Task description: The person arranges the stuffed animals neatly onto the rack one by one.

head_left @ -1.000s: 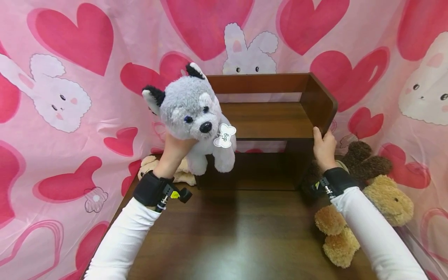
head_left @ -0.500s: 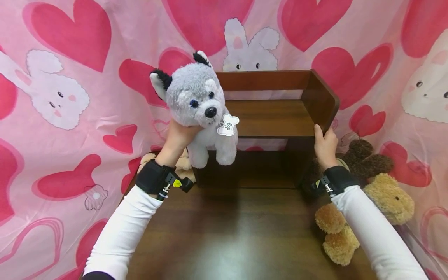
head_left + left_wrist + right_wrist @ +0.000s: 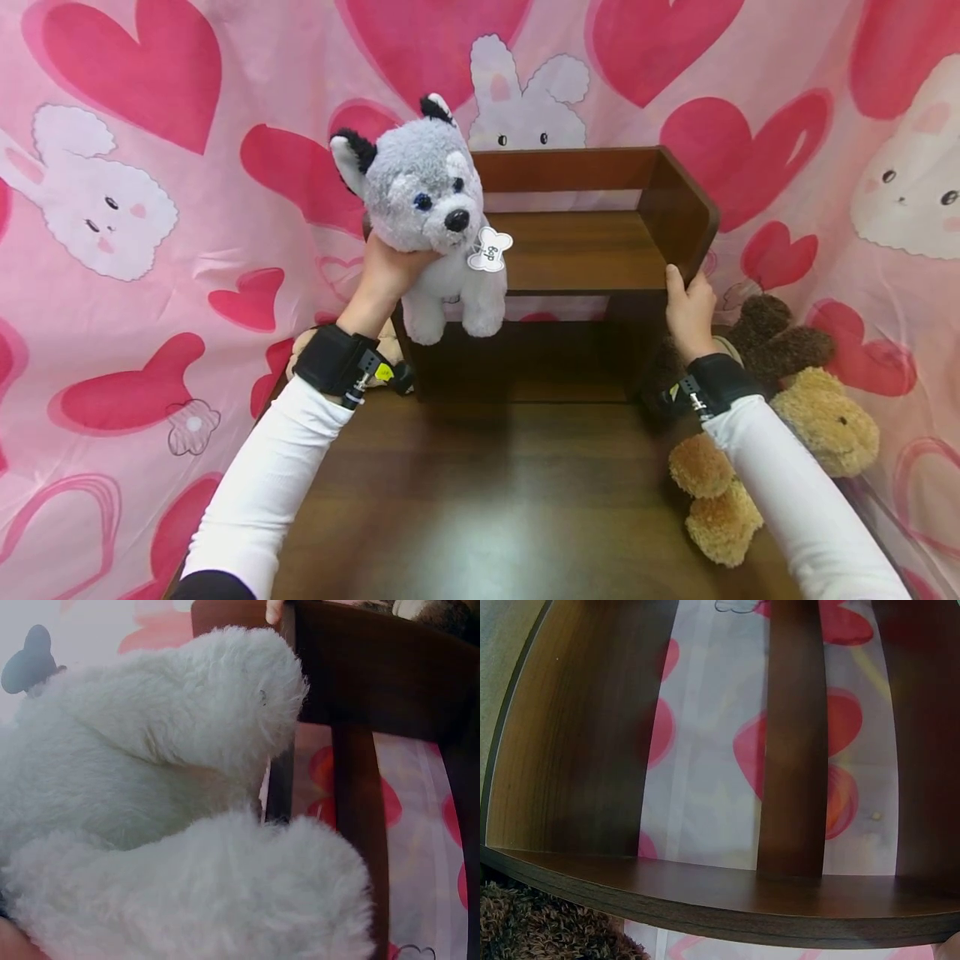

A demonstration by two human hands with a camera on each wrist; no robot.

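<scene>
While two arms in white sleeves [image 3: 802,500] stretch forward over the dark table [image 3: 480,500], each wrist carries a black band [image 3: 326,358] with a small device attached. Under the right arm, a tan plush toy [image 3: 723,521] lies on the table, partly covered by the sleeve.

Somewhat farther, the left hand [image 3: 390,271] grips a plush dog [image 3: 442,221] at the neck, just below its head; the ends of the fingers are hidden. The dog is grey and white, with black-edged ears, and a bone-shaped tag [image 3: 491,250] hangs beside its chin. It is held above the table, in front of the left part of the wooden shelf [image 3: 570,250], with its legs downward. Whether it touches the shelf, I cannot tell. In the left wrist view, its white fur fills much of the space.

The right hand [image 3: 690,308] holds the front edge of the shelf's right side panel, with the thumb on the inner side. Just beside this end is a dark brown plush toy [image 3: 776,337]; near the other end is a cream plush toy [image 3: 388,354], mostly hidden.

Behind everything hangs a pink cloth [image 3: 262,67] with hearts and white rabbits.
</scene>
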